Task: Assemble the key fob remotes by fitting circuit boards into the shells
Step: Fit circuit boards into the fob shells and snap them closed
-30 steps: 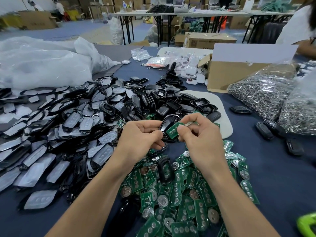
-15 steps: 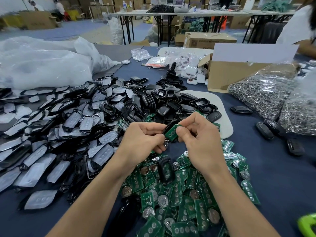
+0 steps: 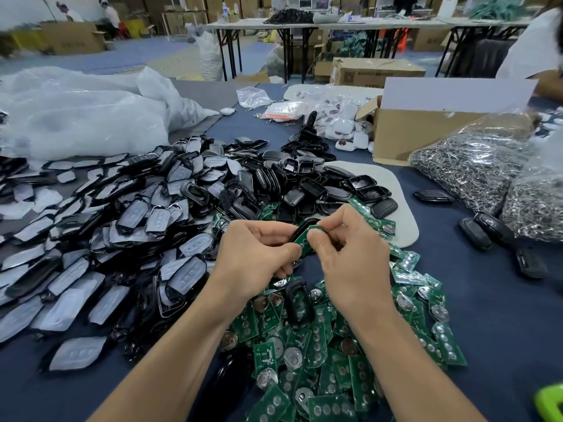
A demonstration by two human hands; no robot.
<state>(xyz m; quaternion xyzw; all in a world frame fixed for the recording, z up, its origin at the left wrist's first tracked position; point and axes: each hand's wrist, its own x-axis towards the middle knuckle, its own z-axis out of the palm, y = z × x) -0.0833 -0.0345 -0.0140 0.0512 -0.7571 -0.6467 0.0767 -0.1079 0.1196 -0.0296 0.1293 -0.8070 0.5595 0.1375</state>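
Nearest you, the heap of loose circuit boards (image 3: 320, 345) lies on the surface (image 3: 493, 336) right under your wrists, so the next one is only a short reach down. Above it, your left hand (image 3: 259, 254) curls its fingers round a black shell (image 3: 305, 224). Most of the shell is hidden, but it looks braced there as a steady seat. Your right hand (image 3: 350, 260) pinches a green circuit board (image 3: 304, 240) between thumb and forefinger, tilted against the shell's rim. I judge you're feeding it in end first, and it isn't seated yet.

To your left spread the shells with grey button pads (image 3: 122, 239), fanned within reach. Just beyond your hands the black shell halves (image 3: 304, 184) pile partly onto a pale mat (image 3: 393, 184). A few closed fobs (image 3: 487, 226) lie apart on your right, probably finished ones kept clear of the parts. Farther off sit bags of metal rings (image 3: 472, 166), a cardboard box (image 3: 426, 129) and clear plastic sacks (image 3: 76, 117).
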